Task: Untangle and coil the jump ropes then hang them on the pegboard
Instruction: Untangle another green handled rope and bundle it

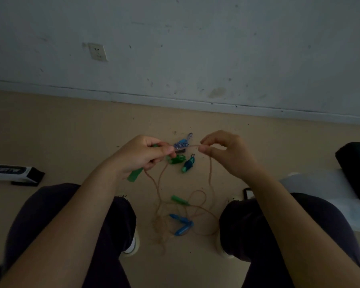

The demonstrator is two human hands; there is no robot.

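Left hand (139, 156) grips a green handle (136, 176), fingers curled round it, while the right hand (227, 152) pinches the tan rope (210, 171) between thumb and fingertips, a short stretch taut between the two. Below the hands the rope drops to a loose tangle on the floor (71, 132), around a second green handle (178, 198) and two blue handles (181, 225).

Rope (210, 173) looks like tan fibrous twine, matt, a bit fuzzy. Handles (180, 225) are smooth glossy plastic, green and blue. Floor (71, 132) smooth matt beige; wall (195, 48) scuffed matt paint.
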